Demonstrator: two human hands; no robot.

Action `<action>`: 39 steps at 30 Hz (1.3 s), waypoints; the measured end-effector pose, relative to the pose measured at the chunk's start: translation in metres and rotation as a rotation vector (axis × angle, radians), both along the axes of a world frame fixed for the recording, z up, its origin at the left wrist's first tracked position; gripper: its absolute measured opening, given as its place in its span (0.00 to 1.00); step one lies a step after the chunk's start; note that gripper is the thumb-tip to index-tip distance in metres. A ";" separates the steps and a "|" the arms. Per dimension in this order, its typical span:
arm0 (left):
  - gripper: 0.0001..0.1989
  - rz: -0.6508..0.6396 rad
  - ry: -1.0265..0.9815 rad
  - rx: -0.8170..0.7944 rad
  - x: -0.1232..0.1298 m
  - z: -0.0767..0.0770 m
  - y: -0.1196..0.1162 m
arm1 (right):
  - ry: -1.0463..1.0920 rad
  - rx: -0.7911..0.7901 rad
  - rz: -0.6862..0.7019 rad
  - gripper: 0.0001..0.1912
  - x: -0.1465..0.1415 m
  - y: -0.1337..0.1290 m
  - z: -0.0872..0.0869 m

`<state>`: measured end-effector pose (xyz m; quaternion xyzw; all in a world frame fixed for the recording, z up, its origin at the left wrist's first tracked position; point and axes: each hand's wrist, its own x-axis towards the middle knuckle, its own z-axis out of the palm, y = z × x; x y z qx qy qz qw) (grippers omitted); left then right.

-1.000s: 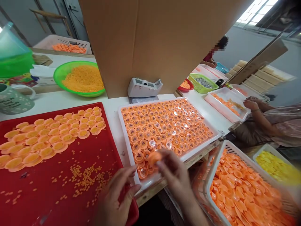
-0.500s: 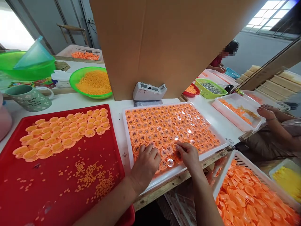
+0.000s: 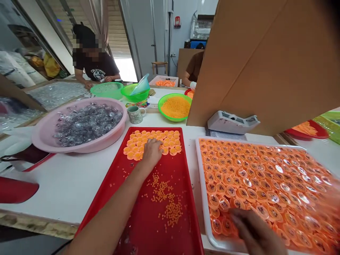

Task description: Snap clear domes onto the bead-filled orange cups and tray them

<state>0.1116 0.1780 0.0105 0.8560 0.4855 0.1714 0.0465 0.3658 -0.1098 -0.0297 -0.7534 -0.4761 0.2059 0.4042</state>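
Note:
My left hand [image 3: 152, 151] is over the far half of the red tray [image 3: 140, 209], its fingers curled down among rows of round orange plastic pieces [image 3: 134, 146]. What its fingertips pinch is hidden beneath them. Small orange pellets [image 3: 170, 209] lie scattered nearer to me on the same tray. My right hand [image 3: 255, 230], blurred by motion, is low over the near side of the white tray [image 3: 203, 184]. Rows of orange discs with dark marks and shiny clear tops [image 3: 243, 193] fill that tray. Whether the right fingers hold anything is too smeared to see.
A pink basin [image 3: 79, 143] of clear, dark-marked pieces stands at left. Behind the red tray are a mug [image 3: 135, 115] and a green bowl of orange pellets [image 3: 175, 107]. A tape dispenser [image 3: 232, 123] stands against a cardboard panel [image 3: 255, 63]. Co-workers sit beyond.
The view has swung left. My left hand has gone from the white tray to the orange pieces on the red tray. My right hand stays over the white tray, now blurred.

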 end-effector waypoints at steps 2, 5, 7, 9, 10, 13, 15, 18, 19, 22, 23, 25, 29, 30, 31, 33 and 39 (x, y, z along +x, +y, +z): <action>0.07 -0.015 0.026 -0.032 -0.008 -0.010 0.012 | 0.000 0.081 0.209 0.06 -0.038 0.023 0.008; 0.08 -0.055 0.048 -0.082 -0.005 -0.023 0.018 | -0.026 0.152 0.402 0.07 -0.082 0.052 0.020; 0.08 -0.074 0.043 -0.109 0.000 -0.027 0.020 | -0.029 0.131 0.475 0.09 -0.100 0.064 0.026; 0.07 -0.087 0.027 -0.141 0.005 -0.028 0.020 | -0.032 0.082 0.515 0.10 -0.109 0.072 0.027; 0.07 -0.094 0.016 -0.161 0.007 -0.026 0.019 | -0.038 0.055 0.533 0.10 -0.112 0.076 0.027; 0.03 -0.116 -0.035 -0.243 0.005 -0.016 0.010 | -0.095 -0.024 0.608 0.10 -0.117 0.083 0.025; 0.04 -0.124 -0.082 -0.319 -0.005 -0.005 -0.002 | -0.148 -0.076 0.680 0.11 -0.122 0.088 0.024; 0.07 -0.118 -0.154 -0.471 -0.034 0.015 -0.027 | -0.222 -0.151 0.825 0.12 -0.141 0.097 0.026; 0.08 -0.103 -0.174 -0.520 -0.046 0.022 -0.036 | -0.249 -0.163 0.887 0.13 -0.150 0.101 0.027; 0.10 -0.020 -0.224 -0.616 -0.085 0.037 -0.063 | -0.345 -0.145 1.018 0.15 -0.180 0.118 0.030; 0.12 0.016 -0.245 -0.630 -0.097 0.039 -0.072 | -0.378 -0.120 1.039 0.17 -0.190 0.126 0.029; 0.17 0.104 -0.319 -0.651 -0.118 0.039 -0.087 | -0.432 -0.066 1.076 0.19 -0.207 0.141 0.026; 0.13 0.317 -0.604 -0.763 -0.144 0.026 -0.112 | -0.463 -0.034 1.161 0.12 -0.225 0.156 0.015; 0.12 0.359 -0.681 -0.801 -0.147 0.021 -0.118 | -0.458 -0.039 1.157 0.12 -0.225 0.154 0.013; 0.12 0.392 -0.753 -0.839 -0.149 0.018 -0.123 | -0.455 -0.043 1.147 0.13 -0.224 0.151 0.011; 0.14 0.438 -0.859 -0.892 -0.150 0.012 -0.134 | -0.453 -0.048 1.103 0.14 -0.215 0.139 0.008; 0.16 0.382 -0.916 -1.054 -0.128 0.011 -0.155 | 0.651 -0.312 0.669 0.08 -0.177 0.100 0.012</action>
